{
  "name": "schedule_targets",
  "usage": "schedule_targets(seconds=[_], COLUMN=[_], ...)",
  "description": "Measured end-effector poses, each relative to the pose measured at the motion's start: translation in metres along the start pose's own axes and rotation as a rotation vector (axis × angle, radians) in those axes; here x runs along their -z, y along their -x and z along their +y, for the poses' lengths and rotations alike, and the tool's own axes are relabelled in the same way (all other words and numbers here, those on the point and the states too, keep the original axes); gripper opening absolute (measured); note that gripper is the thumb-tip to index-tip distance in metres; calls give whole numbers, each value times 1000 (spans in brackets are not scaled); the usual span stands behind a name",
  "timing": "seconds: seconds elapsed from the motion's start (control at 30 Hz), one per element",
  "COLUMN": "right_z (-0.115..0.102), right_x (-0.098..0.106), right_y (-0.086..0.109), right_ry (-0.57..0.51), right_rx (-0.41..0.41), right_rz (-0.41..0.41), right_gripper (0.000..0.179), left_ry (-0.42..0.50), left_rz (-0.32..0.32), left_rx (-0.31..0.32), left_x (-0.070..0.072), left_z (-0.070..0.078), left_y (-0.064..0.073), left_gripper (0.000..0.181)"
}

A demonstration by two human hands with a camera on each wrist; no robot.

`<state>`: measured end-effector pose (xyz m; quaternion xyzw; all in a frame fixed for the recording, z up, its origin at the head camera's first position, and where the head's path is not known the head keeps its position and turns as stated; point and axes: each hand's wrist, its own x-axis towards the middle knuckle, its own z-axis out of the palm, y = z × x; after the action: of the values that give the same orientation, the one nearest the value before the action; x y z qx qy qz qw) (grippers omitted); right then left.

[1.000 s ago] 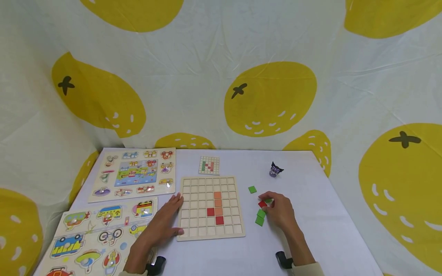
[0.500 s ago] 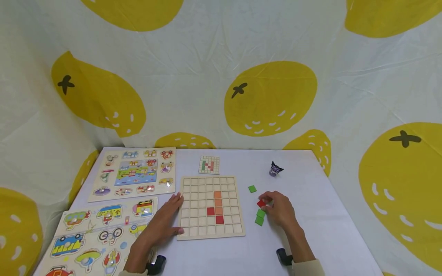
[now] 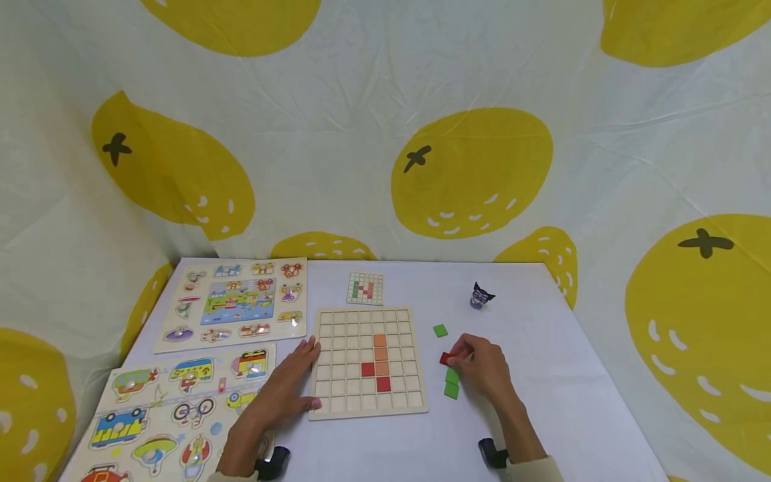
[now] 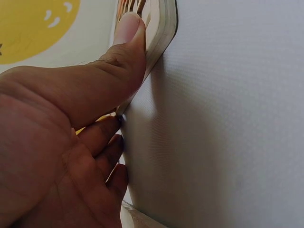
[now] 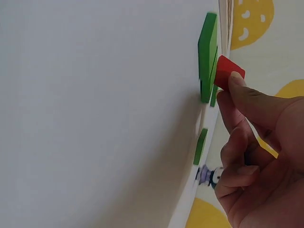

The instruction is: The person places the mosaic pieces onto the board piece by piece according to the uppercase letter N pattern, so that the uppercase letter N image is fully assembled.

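Note:
In the head view, my left hand (image 3: pixel 283 388) rests along the left edge of a wooden grid board (image 3: pixel 353 358), its fingers extended. The left wrist view shows its thumb (image 4: pixel 124 52) over the board's rim. My right hand (image 3: pixel 484 368) pinches a red square tile (image 5: pixel 229 72) between thumb and fingertip, to the right of the board. Two green tiles (image 3: pixel 452 377) lie overlapping on the table just nearer than that hand, and another green tile (image 3: pixel 441 331) lies farther back. Orange tiles (image 3: pixel 381 353) and two red tiles (image 3: pixel 383 384) sit in the board's cells.
Behind the board lies a small pattern card (image 3: pixel 364 289). A small dark figurine (image 3: pixel 480 296) stands at the back right. Two picture peg puzzles, one vehicle-themed (image 3: pixel 150 418) and one with a scene (image 3: pixel 237 301), take up the left side. A lemon-printed cloth (image 3: pixel 337 167) hangs behind.
My right hand has drawn the red tile a little left, toward the board. The green tiles beneath have shifted slightly left. My left hand has stayed in place.

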<state>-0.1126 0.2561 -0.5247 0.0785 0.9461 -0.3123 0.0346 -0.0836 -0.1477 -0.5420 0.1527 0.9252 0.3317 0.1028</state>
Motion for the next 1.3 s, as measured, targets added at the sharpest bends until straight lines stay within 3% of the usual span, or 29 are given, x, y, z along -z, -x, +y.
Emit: schedule_targets(seconds=[0.43,0.77,1.0,1.3], right_z=[-45,-77,-96,-113], right_x=[-25,-51,-66,-83], right_y=[16,21,24,22], right_ry=[-104,-133,-138,-99], right_rx=[84,196,206,196], right_rz=[15,-44,-101,-42], right_gripper=[15,15,15,15], left_ry=[-5,-10,-2,7], left_rz=[-16,-8,-5,-5], left_rx=[11,17,30,22], left_x=[1,0,-1,-1], left_z=[0,1,2,2], left_y=[0,-1,-1,-1], left_gripper=[108,109,109,109])
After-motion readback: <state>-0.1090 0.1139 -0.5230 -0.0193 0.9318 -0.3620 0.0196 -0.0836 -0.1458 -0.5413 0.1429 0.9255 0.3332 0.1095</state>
